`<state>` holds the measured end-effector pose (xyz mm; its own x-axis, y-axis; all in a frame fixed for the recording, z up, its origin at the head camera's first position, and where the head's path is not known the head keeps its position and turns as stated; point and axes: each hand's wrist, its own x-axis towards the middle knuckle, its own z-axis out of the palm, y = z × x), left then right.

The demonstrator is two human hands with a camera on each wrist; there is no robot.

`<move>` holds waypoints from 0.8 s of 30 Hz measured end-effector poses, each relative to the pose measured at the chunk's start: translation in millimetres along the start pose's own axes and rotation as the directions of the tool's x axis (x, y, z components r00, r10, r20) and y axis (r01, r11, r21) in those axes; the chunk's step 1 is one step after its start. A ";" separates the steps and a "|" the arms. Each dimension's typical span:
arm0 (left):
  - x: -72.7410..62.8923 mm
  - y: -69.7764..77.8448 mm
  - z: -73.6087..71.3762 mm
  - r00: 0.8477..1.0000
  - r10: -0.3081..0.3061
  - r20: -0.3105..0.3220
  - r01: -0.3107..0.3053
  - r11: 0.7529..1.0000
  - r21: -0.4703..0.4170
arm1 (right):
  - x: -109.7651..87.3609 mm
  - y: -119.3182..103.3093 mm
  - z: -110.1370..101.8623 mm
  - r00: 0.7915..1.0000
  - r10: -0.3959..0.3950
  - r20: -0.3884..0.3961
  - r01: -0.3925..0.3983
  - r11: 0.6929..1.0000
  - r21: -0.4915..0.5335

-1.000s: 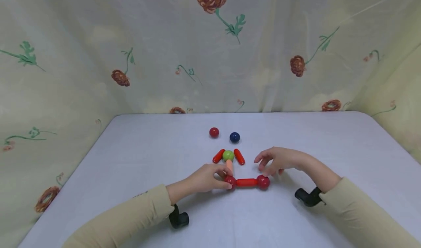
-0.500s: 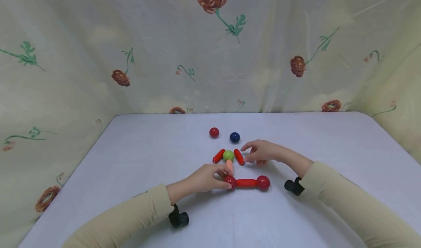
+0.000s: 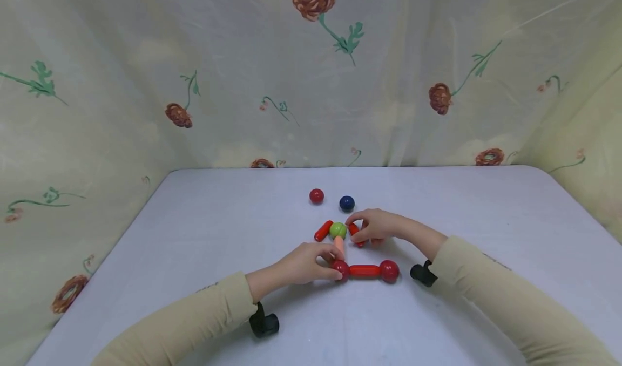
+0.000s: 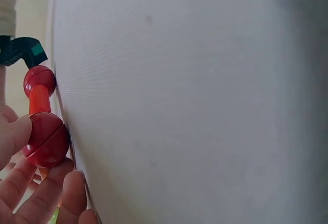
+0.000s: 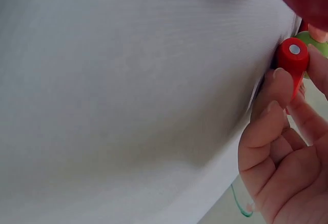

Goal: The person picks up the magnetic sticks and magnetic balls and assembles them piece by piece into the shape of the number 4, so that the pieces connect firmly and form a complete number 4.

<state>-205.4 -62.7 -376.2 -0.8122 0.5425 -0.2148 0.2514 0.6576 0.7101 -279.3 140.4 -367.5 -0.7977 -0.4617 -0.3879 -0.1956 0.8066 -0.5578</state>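
Observation:
My left hand (image 3: 308,262) grips a glossy red ball (image 4: 47,139) between thumb and fingers, low at the table. From this ball a red magnetic stick (image 3: 365,271) runs right to a second red ball (image 3: 389,271). A peach stick (image 3: 339,244) reaches from the held ball up to a green ball (image 3: 338,230). Just right of the green ball, my right hand (image 3: 381,224) pinches another red magnetic stick (image 5: 287,55), whose end shows a silver dot in the right wrist view. A similar red stick (image 3: 323,230) lies slanted at the green ball's left.
Behind the built pieces, a loose red ball (image 3: 316,196) and a dark blue ball (image 3: 347,203) rest on the white table (image 3: 233,209). Flowered curtain (image 3: 218,85) hangs along the table's back and sides. Each wrist carries a small black camera mount (image 3: 264,324).
My right hand has gone from beside the right red ball, up and left, to the slanted red stick and now pinches it. My left hand stays on its ball.

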 end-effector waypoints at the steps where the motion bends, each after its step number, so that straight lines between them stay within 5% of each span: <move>1: -0.1 0.2 0.1 1.000 -0.001 0.000 0.001 1.000 -0.002 | -1.1 -0.2 0.1 1.000 0.007 -0.005 -0.007 1.000 0.006; 24: -1.0 1.0 1.6 1.000 0.011 -0.023 -0.010 0.999 0.043 | -23.4 10.2 1.3 0.987 0.159 -0.040 -0.150 0.976 0.160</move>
<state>-203.5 -61.8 -376.4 -0.8211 0.5377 -0.1915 0.2821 0.6739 0.6828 -261.9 159.0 -365.0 -0.8407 -0.3129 -0.4419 0.0204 0.7971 -0.6035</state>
